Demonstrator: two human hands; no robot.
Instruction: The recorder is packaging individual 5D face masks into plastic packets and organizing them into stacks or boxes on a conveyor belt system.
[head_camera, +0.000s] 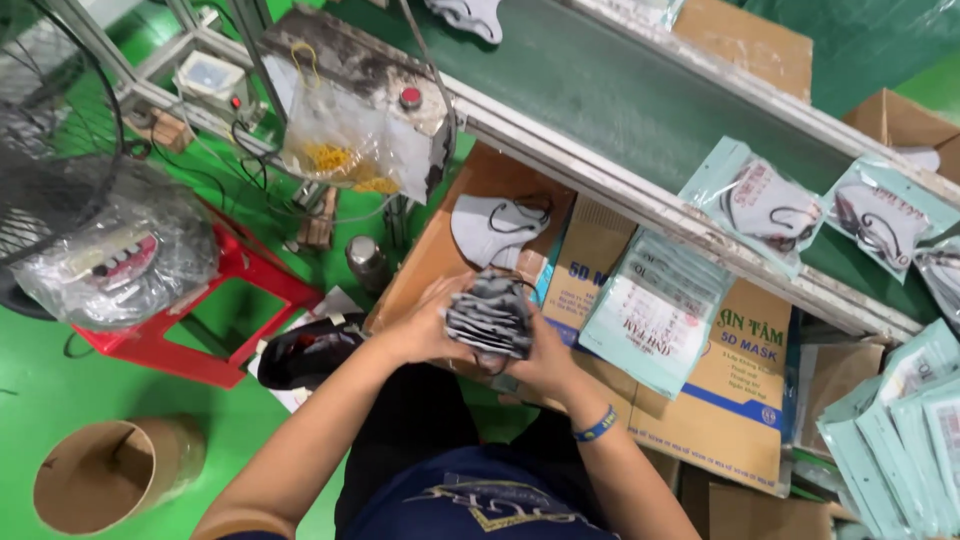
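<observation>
Fingers of both hands, left (425, 325) and right (545, 360), clasped around a grey mask stack (490, 318), pale-green pouches (655, 305) just beside.

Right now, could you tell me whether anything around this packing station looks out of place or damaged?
Little stands out. The control box by the conveyor looks grimy and blackened. Both hands, left hand and right hand, grip a stack of grey masks.

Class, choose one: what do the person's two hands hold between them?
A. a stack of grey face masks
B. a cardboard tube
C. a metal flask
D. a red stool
A: the left hand and right hand together clasp a stack of grey face masks.
</observation>
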